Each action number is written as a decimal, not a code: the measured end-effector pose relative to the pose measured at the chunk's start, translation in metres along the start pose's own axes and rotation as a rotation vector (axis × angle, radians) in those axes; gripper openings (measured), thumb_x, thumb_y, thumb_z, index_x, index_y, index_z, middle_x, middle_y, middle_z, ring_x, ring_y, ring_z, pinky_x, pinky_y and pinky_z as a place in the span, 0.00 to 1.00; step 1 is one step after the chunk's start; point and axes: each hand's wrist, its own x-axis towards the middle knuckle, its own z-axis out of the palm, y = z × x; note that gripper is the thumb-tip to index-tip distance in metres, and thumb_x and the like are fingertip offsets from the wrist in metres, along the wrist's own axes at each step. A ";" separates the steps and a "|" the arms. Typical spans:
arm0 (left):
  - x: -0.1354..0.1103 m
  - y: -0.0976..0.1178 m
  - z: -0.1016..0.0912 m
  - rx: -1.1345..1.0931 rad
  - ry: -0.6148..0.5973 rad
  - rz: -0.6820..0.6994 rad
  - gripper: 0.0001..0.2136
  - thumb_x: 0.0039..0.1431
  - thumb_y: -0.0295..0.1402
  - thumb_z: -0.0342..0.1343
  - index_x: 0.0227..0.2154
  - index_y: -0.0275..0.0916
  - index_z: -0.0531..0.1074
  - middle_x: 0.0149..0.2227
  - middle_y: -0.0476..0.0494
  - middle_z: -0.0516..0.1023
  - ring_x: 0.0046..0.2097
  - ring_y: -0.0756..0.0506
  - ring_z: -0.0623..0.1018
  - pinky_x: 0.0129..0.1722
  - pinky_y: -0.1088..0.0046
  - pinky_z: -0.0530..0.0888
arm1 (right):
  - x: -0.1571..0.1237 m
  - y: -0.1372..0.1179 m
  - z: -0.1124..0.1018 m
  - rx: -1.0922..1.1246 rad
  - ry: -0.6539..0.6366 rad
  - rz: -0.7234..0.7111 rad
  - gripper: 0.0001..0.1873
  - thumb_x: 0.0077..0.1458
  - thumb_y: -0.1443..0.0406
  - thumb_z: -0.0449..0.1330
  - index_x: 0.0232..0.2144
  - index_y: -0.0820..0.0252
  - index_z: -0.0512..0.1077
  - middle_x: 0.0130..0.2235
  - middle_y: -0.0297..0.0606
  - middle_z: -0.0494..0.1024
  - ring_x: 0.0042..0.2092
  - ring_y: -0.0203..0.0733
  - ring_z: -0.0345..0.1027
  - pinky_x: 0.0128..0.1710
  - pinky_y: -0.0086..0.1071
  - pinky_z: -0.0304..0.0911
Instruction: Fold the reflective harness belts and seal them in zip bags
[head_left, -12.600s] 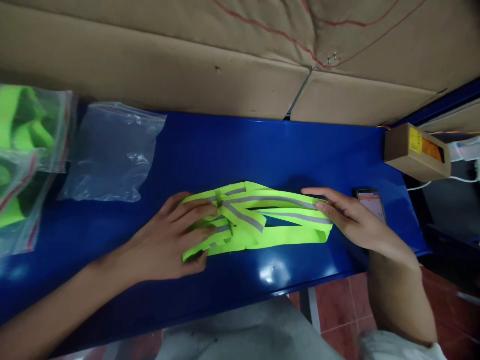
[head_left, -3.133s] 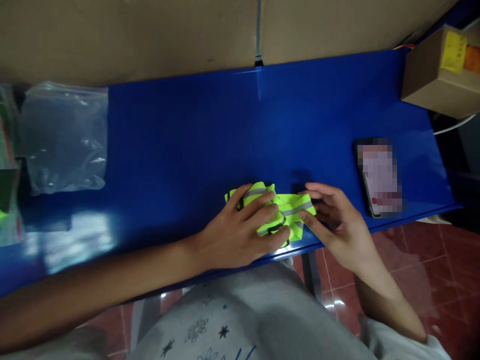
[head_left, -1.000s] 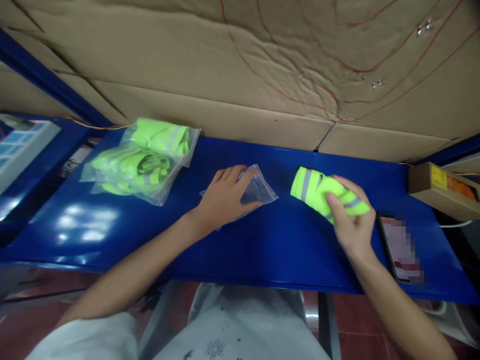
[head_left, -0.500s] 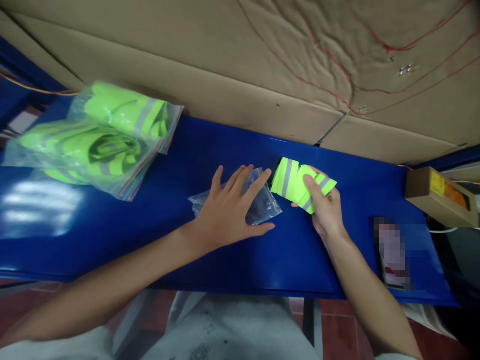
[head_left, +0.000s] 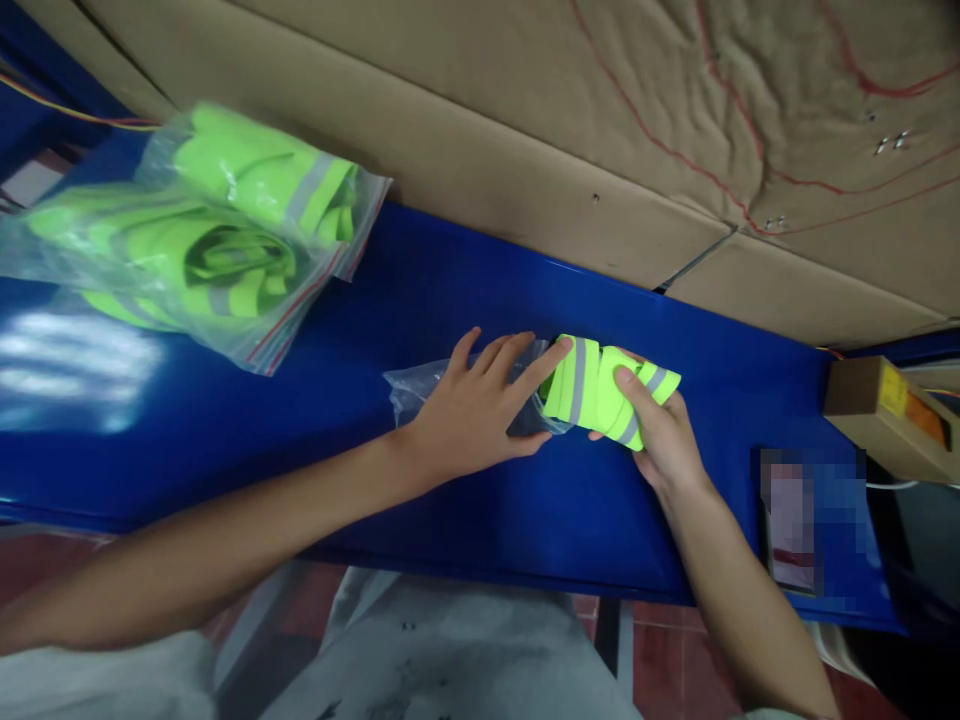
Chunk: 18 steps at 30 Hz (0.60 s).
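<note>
My right hand [head_left: 664, 430] grips a folded bundle of neon yellow-green reflective fabric [head_left: 589, 380] with grey stripes, thumb on top and fingers beneath. The left end of the bundle is at the mouth of a clear plastic zip bag [head_left: 416, 390], which lies on the blue table. Over that bag rests my left hand [head_left: 480, 405], fingers spread. Its index fingertip reaches the edge of the bundle, and its thumb lies by the lower edge of the bag's mouth. Much of the bag is hidden under this hand, so how far the bundle is inside cannot be made out.
Several bagged rolls of the same yellow-green fabric [head_left: 240, 260] lie on the left of the blue table [head_left: 420, 280]. Brown cardboard [head_left: 525, 140] lines the back. On the right are a small cardboard box [head_left: 862, 410] and a blurred-out phone-like object [head_left: 791, 530].
The bundle and the bag's mouth have come together, with my left index fingertip now at the bundle's edge. The view has shifted slightly.
</note>
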 end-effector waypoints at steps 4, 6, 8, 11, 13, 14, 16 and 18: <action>0.000 -0.002 0.002 -0.008 0.016 0.015 0.45 0.61 0.48 0.62 0.74 0.40 0.47 0.69 0.27 0.63 0.67 0.29 0.68 0.69 0.41 0.58 | 0.002 -0.004 -0.010 -0.163 0.011 -0.009 0.32 0.51 0.47 0.73 0.53 0.56 0.77 0.44 0.44 0.82 0.33 0.46 0.78 0.21 0.35 0.75; -0.001 -0.002 0.003 -0.010 0.014 0.031 0.44 0.62 0.48 0.61 0.74 0.41 0.46 0.69 0.27 0.63 0.68 0.29 0.67 0.68 0.40 0.57 | 0.002 -0.005 -0.014 -0.210 -0.013 0.016 0.31 0.52 0.47 0.72 0.53 0.57 0.78 0.42 0.44 0.83 0.31 0.46 0.77 0.21 0.35 0.74; -0.002 -0.001 0.003 -0.015 0.010 0.059 0.43 0.63 0.48 0.60 0.74 0.41 0.46 0.69 0.27 0.62 0.68 0.30 0.67 0.69 0.40 0.57 | 0.002 -0.006 -0.018 -0.264 -0.044 0.004 0.29 0.53 0.48 0.71 0.52 0.57 0.79 0.42 0.43 0.83 0.33 0.46 0.78 0.25 0.35 0.74; -0.004 0.001 0.003 -0.030 0.014 0.115 0.43 0.63 0.47 0.60 0.74 0.41 0.46 0.69 0.27 0.63 0.68 0.30 0.67 0.69 0.41 0.56 | 0.001 -0.006 -0.020 -0.323 -0.082 -0.052 0.26 0.54 0.50 0.71 0.50 0.57 0.80 0.45 0.43 0.83 0.41 0.48 0.79 0.35 0.36 0.76; -0.005 0.003 0.004 -0.037 0.019 0.161 0.43 0.63 0.47 0.60 0.74 0.41 0.46 0.68 0.25 0.64 0.67 0.30 0.68 0.69 0.41 0.56 | 0.000 -0.005 -0.018 -0.318 -0.105 -0.069 0.25 0.54 0.50 0.72 0.49 0.57 0.80 0.47 0.42 0.83 0.44 0.48 0.79 0.39 0.37 0.75; -0.005 0.004 0.005 -0.038 0.018 0.182 0.43 0.64 0.47 0.60 0.74 0.41 0.46 0.68 0.25 0.64 0.67 0.30 0.68 0.69 0.41 0.56 | 0.000 -0.005 -0.016 -0.310 -0.115 -0.067 0.24 0.55 0.50 0.71 0.49 0.57 0.79 0.47 0.41 0.83 0.44 0.48 0.78 0.39 0.36 0.74; -0.006 0.006 0.005 -0.038 0.018 0.205 0.42 0.64 0.47 0.59 0.74 0.41 0.46 0.68 0.24 0.64 0.67 0.30 0.68 0.68 0.41 0.56 | -0.003 -0.003 -0.011 -0.303 -0.116 -0.060 0.24 0.55 0.50 0.71 0.48 0.56 0.78 0.44 0.40 0.82 0.41 0.45 0.77 0.37 0.34 0.72; -0.005 0.006 0.004 -0.047 0.027 0.190 0.42 0.65 0.47 0.59 0.74 0.42 0.46 0.68 0.25 0.64 0.67 0.30 0.68 0.69 0.42 0.56 | -0.007 -0.001 -0.004 -0.305 -0.079 -0.079 0.24 0.56 0.47 0.70 0.47 0.56 0.76 0.39 0.37 0.80 0.37 0.41 0.75 0.34 0.32 0.70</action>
